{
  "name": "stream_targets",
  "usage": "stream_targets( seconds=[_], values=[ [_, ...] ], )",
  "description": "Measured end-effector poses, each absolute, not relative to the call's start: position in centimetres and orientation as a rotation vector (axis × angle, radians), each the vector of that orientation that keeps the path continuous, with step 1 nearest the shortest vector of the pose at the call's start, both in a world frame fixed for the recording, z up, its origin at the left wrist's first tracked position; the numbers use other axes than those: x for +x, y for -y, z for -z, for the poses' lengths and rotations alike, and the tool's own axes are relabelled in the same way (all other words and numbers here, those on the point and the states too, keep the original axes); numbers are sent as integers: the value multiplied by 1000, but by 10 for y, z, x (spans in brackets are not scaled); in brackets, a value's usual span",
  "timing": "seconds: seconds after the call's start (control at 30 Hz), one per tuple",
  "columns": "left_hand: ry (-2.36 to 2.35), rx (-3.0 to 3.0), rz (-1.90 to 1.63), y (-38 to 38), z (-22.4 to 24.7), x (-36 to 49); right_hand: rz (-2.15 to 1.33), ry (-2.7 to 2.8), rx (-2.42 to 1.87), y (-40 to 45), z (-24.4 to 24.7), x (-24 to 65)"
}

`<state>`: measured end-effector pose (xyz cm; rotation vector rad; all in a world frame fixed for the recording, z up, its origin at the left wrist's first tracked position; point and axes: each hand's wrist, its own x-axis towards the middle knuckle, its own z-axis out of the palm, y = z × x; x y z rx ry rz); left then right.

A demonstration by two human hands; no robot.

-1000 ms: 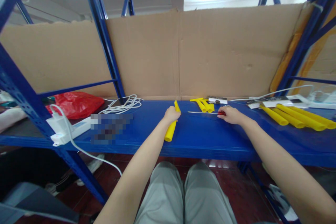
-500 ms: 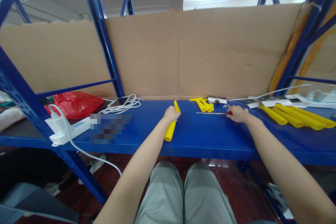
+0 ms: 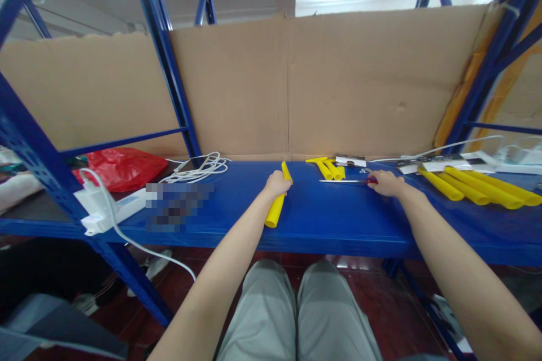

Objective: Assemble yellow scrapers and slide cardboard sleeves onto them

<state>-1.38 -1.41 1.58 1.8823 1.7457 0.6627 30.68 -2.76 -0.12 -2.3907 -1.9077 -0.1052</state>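
Note:
My left hand (image 3: 278, 183) is closed around a yellow tube (image 3: 275, 211), which slants over the blue shelf with its open end toward me. To the right, my right hand (image 3: 386, 184) has its fingers closed on the red handle of a screwdriver (image 3: 345, 181). The long metal shaft points left, low over the shelf. Just beyond the shaft lie several short yellow tube pieces (image 3: 328, 169), one of them T-shaped. Small metal parts (image 3: 364, 171) sit close to my right fingers, too small to make out.
More yellow tubes (image 3: 478, 192) lie on the right of the blue shelf (image 3: 322, 214). A white power strip (image 3: 122, 208), a coiled white cable (image 3: 203, 168) and a red plastic bag (image 3: 127, 169) are at the left. Cardboard (image 3: 237, 90) stands along the back between blue posts.
My right hand has shifted slightly right with the screwdriver, and its red handle now shows more. The left hand and its yellow tube have stayed in place.

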Motion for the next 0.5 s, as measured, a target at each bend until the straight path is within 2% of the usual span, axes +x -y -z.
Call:
stream_targets(
  seconds=[0.5],
  values=[
    [-1627, 2328, -364, -19, -36, -29, 127, 1864, -2431, 27, 0, 307]
  ],
)
